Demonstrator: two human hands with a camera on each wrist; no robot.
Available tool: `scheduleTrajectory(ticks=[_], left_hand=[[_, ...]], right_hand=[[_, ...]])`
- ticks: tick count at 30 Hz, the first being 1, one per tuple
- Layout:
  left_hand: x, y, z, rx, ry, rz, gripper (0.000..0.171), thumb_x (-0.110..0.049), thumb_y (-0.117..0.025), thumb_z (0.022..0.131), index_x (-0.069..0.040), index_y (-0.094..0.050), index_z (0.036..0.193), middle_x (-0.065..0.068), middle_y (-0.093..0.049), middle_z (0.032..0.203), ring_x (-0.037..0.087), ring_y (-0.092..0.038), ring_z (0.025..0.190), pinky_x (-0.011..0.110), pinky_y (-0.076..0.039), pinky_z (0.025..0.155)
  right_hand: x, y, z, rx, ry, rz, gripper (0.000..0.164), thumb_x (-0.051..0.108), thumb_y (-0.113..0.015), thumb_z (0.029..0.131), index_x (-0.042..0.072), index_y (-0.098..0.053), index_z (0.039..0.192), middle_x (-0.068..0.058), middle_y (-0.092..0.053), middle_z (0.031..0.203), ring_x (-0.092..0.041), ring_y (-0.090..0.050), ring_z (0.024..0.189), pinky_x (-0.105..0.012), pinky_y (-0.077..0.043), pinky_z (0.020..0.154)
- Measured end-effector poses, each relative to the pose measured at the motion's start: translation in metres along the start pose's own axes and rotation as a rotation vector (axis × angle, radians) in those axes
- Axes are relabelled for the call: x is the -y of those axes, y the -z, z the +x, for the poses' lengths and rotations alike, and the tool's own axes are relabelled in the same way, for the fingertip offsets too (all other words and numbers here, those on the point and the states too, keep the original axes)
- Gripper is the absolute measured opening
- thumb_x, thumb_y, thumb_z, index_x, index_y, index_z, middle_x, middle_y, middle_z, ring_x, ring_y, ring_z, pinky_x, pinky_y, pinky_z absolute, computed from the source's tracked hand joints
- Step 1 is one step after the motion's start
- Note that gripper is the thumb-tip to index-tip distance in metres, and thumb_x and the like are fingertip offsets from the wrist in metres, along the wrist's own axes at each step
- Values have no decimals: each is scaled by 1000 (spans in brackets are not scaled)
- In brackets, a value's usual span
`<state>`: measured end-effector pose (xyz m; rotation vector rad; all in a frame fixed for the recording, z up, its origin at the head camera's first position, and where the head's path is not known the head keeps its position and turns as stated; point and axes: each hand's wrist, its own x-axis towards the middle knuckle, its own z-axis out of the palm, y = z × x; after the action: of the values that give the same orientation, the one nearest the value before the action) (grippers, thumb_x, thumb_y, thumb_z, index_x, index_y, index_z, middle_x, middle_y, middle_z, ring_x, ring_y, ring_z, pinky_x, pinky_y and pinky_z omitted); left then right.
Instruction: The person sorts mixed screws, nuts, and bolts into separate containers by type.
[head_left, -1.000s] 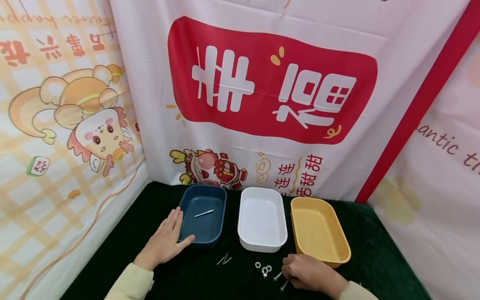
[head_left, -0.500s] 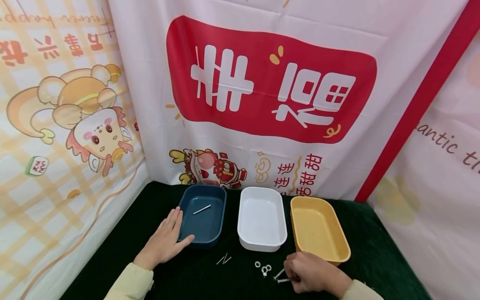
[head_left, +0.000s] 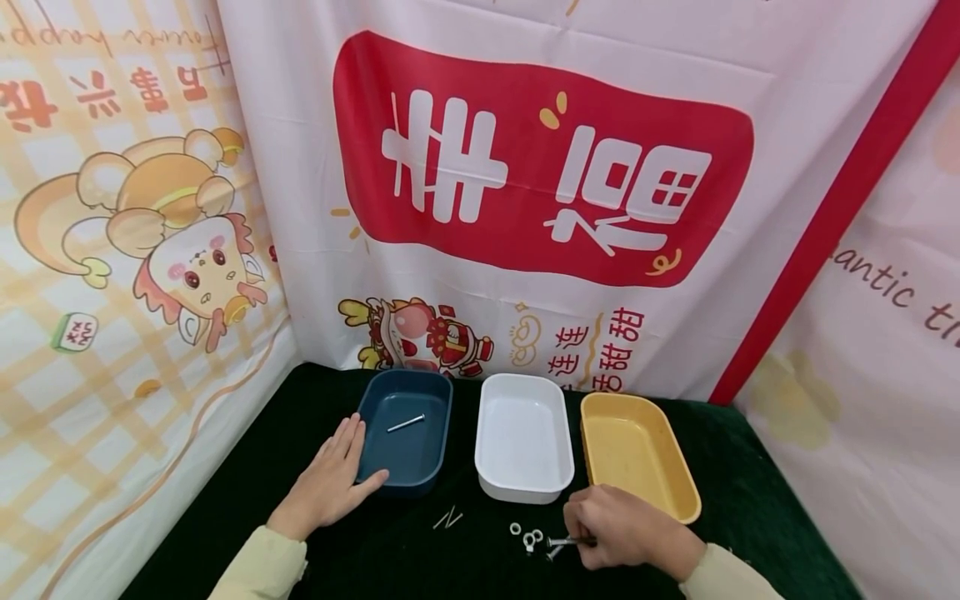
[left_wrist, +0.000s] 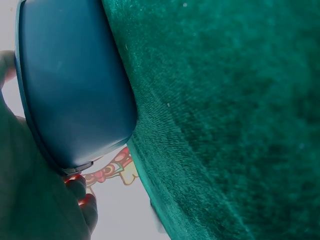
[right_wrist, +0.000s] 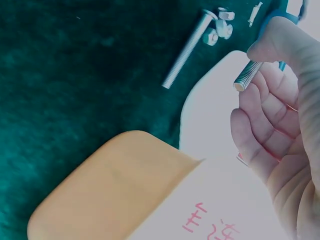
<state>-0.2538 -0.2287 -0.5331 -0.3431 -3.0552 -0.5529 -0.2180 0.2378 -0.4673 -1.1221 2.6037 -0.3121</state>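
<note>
Where your left hand (head_left: 326,483) rests: against the left rim and near-left corner of the blue tray (head_left: 416,458), fingers extended and thumb spread, so your touch there is flat, not a grasp.
Inside the blue tray: one silver tray bolt (head_left: 406,423), lying aslant on the floor, its head towards the far right.
Thin pins (head_left: 455,522): a small group on the green cloth (head_left: 480,575), nearer you than the gap between the blue and white trays; too small to tell nails from screws.
White tray (head_left: 522,442): round-cornered, standing mid-row between the blue and yellow ones.
Hex nuts (right_wrist: 223,30): three, silver, clustered on the cloth in front of the white tray.
Loose bolt (right_wrist: 187,52): lying on the cloth, shank threaded, head just beside the nuts.
Held bolt (right_wrist: 247,77): silver, its ridged thread running to a blunt end that shows in your right wrist view; in your head view its head points left, towards the nuts. You cannot tell whether it touches the loose bolt.
Right hand (head_left: 618,529): pinching the held bolt between thumb and fingers.
Yellow tray (head_left: 641,454): rightmost, angled slightly, its near-left corner hidden behind your hand.
</note>
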Motion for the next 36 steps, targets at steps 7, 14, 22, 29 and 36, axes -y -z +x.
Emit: scheduleTrajectory(ticks=[7,14,22,29,36], left_hand=[[-2,2,-1,-17,-9,8,105,-72,-51,100,3,-19,166,23,-13,177,45,-14,163,65,-19,130],[-1,2,-2,-4,-2,5,105,-72,-50,100,3,-19,166,23,-11,177,45,-13,164,65,-19,130],[0,2,-3,-1,-2,4,106,-72,-50,100,3,-19,166,23,-12,177,45,-13,163,66,-18,130],[0,0,-2,14,4,0,105,-72,-50,100,2,-17,167,21,-10,177,44,-11,164,65,-18,131],[2,-1,0,-2,-7,-4,106,-73,-50,100,2,-18,167,22,-10,177,45,-12,164,66,-18,130]], right_hand=[[8,18,3,-28,14,-17,16,16,-82,86,24,-68,85,18,-58,79,7,-53,69,-13,-50,63],[12,35,10,-84,46,-88,16,18,-83,86,22,-67,85,16,-57,77,7,-51,68,-12,-49,62],[18,49,27,-113,61,-104,18,18,-82,87,24,-66,82,14,-57,75,4,-50,67,-13,-48,61],[21,57,51,-166,127,-143,16,14,-81,82,19,-65,81,10,-59,75,4,-47,65,-12,-44,58],[30,68,79,-168,151,-184,13,13,-80,82,16,-68,83,8,-61,75,1,-47,65,-14,-44,59]])
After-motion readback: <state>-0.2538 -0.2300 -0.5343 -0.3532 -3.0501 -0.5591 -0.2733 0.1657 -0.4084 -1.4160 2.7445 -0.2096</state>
